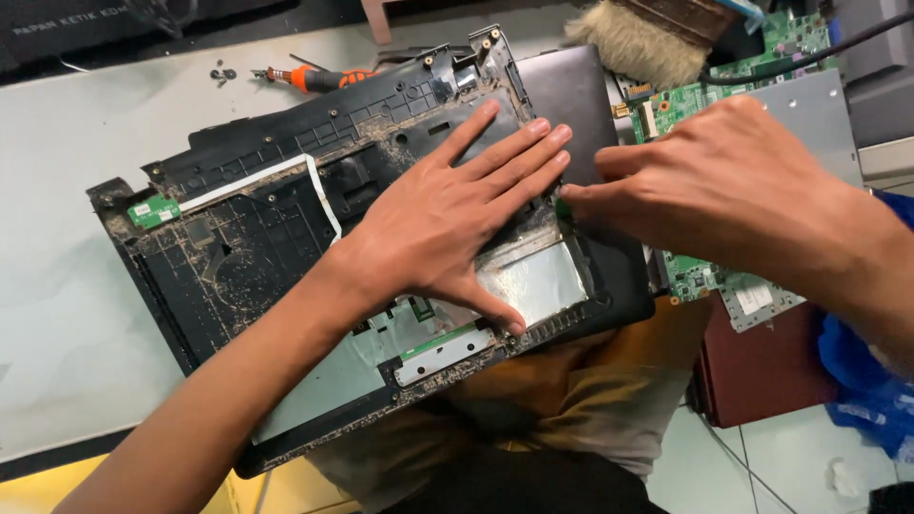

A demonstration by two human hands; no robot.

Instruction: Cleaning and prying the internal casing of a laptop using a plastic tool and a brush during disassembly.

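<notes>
- Nearest of all is the left hand (447, 224), laid flat on the laptop shell (286, 228): fingers spread, the four fingertips (538, 128) pressing the dark plastic by the shell's upper right, the thumb stretched down across the silvery foil panel (538, 281).
- Right hand (705, 181) comes in at the shell's right edge, thumb and forefinger closed in a pinch on something small there; what it is I cannot tell, only a speck of green shows.
- Outward from the fingers, the shell lies open side up, tilted, dusty and crumbed with dirt, half on the white table (76, 219) and half over the person's lap.
- White ribbon cable (276, 176) runs across the shell's left part to a small green board (152, 211) at its left corner.
- Just right of the shell, partly under the right hand, sits a green circuit board (700, 100) on a grey metal plate (814, 114).
- Above the shell's right corner, a bristly brush (633, 43).
- Above the shell's top edge, an orange-handled screwdriver (319, 78), with a few loose screws (223, 73) just left of it.
</notes>
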